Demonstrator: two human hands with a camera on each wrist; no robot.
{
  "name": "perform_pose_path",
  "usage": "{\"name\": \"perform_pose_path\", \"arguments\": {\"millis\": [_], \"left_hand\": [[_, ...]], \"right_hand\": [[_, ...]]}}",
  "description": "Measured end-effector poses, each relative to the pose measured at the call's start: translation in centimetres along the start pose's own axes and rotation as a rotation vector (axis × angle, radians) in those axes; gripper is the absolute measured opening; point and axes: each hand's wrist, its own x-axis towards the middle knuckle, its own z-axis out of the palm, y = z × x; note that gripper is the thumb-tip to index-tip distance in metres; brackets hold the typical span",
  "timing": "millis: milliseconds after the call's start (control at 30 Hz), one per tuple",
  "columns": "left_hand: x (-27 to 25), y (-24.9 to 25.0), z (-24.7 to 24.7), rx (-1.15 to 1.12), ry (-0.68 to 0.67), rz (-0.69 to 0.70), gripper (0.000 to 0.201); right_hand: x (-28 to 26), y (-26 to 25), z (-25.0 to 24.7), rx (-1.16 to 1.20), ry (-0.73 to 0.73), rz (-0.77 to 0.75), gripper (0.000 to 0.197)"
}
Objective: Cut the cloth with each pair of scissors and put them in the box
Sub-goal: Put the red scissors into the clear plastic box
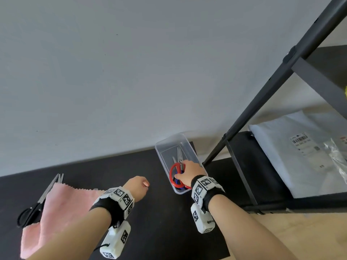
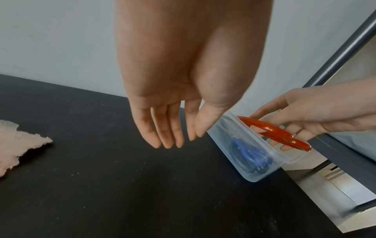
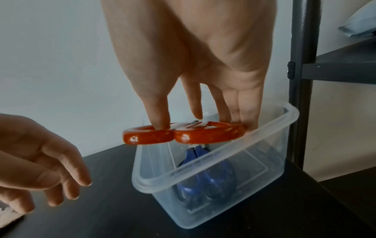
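Note:
A clear plastic box (image 1: 160,153) (image 3: 223,155) stands at the far edge of the black table, with blue-handled scissors (image 3: 203,177) (image 2: 247,154) lying in it. My right hand (image 1: 185,168) (image 3: 203,119) holds the red-handled scissors (image 1: 174,175) (image 3: 183,134) (image 2: 274,132) over the box's near end. Its thumb is in one loop and its fingers are in the other, and the blades point down into the box. My left hand (image 1: 139,185) (image 2: 183,140) hangs relaxed and empty left of the box. At the far left, black scissors (image 1: 37,200) lie on the pink cloth (image 1: 60,205).
A black metal shelf rack (image 1: 262,102) rises right of the box, one upright close behind it. A pale padded bag (image 1: 281,156) lies on its low shelf. A grey wall runs along the back edge of the table (image 1: 159,222).

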Motion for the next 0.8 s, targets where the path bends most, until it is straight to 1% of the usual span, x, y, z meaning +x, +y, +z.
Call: {"name": "perform_pose_path", "arguments": {"millis": [233, 333, 533, 633, 800], "left_hand": [[0.1, -0.8, 0.6, -0.004, 0.011, -0.015, 0.029], [-0.2, -1.4, 0.6, -0.004, 0.025, -0.026, 0.029], [-1.5, -2.7, -0.3, 0.010, 0.057, -0.015, 0.030], [-2.3, -3.9, -1.4, 0.016, 0.101, 0.005, 0.031], [-4.5, -7.0, -3.8, 0.005, 0.137, 0.028, 0.033]], "right_hand": [[1.2, -0.1, 0.5, 0.004, 0.050, 0.060, 0.051], [1.2, -0.1, 0.7, -0.028, 0.073, 0.069, 0.044], [0.2, -1.3, 0.0, -0.069, 0.149, 0.020, 0.034], [-1.0, -2.6, -0.5, -0.066, 0.183, -0.013, 0.035], [-3.4, -6.5, 0.0, -0.073, 0.136, -0.076, 0.035]]}}
